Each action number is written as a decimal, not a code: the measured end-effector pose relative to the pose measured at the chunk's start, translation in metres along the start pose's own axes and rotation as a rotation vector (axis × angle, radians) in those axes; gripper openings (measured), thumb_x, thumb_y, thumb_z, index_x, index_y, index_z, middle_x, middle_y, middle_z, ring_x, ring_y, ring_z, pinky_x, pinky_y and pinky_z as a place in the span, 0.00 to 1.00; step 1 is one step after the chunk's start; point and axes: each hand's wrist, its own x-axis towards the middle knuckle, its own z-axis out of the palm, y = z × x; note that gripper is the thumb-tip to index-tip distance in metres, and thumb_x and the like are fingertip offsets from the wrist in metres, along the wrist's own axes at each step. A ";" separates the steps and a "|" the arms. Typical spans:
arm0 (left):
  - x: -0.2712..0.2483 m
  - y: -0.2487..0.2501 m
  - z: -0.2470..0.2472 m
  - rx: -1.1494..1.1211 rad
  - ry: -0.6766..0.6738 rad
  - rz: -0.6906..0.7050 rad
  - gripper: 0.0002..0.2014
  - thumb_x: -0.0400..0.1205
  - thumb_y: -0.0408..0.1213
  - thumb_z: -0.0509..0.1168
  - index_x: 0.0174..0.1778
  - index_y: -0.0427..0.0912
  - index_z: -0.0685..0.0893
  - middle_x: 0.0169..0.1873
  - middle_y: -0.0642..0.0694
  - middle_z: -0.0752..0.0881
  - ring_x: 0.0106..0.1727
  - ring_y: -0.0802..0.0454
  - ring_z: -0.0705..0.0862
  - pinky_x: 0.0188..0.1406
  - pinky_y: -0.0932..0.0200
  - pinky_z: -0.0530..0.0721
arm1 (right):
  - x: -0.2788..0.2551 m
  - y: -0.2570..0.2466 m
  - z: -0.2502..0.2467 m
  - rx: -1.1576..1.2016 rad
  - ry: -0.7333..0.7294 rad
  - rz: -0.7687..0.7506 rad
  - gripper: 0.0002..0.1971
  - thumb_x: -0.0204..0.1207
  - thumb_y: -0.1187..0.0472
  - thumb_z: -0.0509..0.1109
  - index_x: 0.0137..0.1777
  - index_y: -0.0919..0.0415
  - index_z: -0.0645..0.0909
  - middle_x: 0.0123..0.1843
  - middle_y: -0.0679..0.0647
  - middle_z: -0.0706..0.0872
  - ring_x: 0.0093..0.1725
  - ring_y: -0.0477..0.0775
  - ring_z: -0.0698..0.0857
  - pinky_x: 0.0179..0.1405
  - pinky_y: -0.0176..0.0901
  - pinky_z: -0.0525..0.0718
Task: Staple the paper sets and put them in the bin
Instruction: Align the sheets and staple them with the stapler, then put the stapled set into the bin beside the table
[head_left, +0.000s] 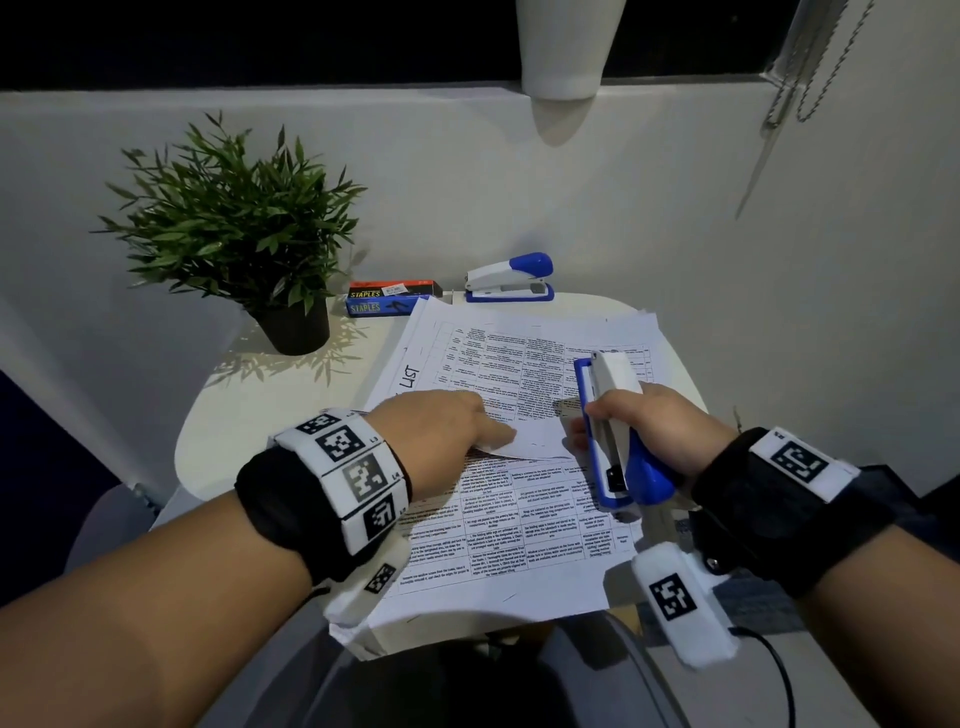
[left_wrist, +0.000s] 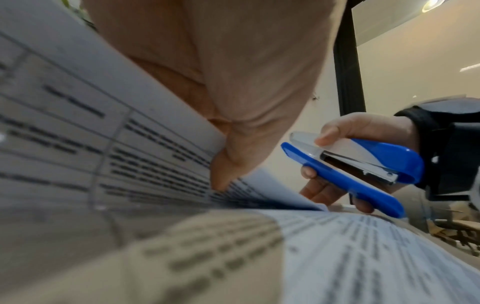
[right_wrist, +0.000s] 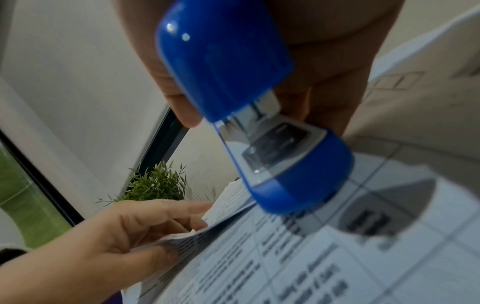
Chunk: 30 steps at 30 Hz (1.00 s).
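Your right hand (head_left: 657, 431) has its grip clenched round the stapler (head_left: 613, 431), thumb on top, fingers under the blue base. The stapler is off the paper, nose pointing far, jaws parted in the left wrist view. Your left hand (head_left: 447, 431) pinches a lifted corner of the top sheets (head_left: 524, 441), thumb below, fingers above. That corner sits just left of the stapler, not between its jaws. The paper stack (head_left: 498, 545) lies on the white worktop (head_left: 249, 405), spread from near edge to far. Far side: a second stapler (head_left: 511, 280), a staples box (head_left: 389, 299) to its left, a potted plant (head_left: 234, 234) far left. No bin in view.
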 end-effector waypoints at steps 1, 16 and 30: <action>-0.001 -0.004 -0.001 0.007 0.039 -0.023 0.33 0.80 0.28 0.56 0.75 0.68 0.65 0.61 0.55 0.76 0.63 0.50 0.77 0.52 0.54 0.79 | 0.001 0.000 0.000 -0.002 0.005 -0.005 0.05 0.78 0.68 0.63 0.49 0.70 0.78 0.46 0.69 0.86 0.46 0.65 0.88 0.52 0.55 0.85; -0.062 -0.059 -0.053 -0.218 0.328 -0.415 0.11 0.78 0.33 0.60 0.42 0.54 0.84 0.33 0.52 0.83 0.35 0.56 0.79 0.32 0.57 0.79 | 0.032 -0.055 0.002 -0.342 0.286 0.005 0.09 0.74 0.62 0.67 0.33 0.62 0.77 0.30 0.58 0.81 0.29 0.58 0.78 0.36 0.43 0.77; -0.161 -0.100 -0.101 -0.446 0.845 -0.601 0.13 0.76 0.38 0.64 0.50 0.61 0.86 0.36 0.49 0.87 0.41 0.44 0.85 0.45 0.46 0.85 | 0.027 -0.074 0.056 -1.256 0.290 -0.074 0.22 0.76 0.43 0.67 0.47 0.66 0.83 0.52 0.62 0.86 0.48 0.61 0.81 0.43 0.43 0.74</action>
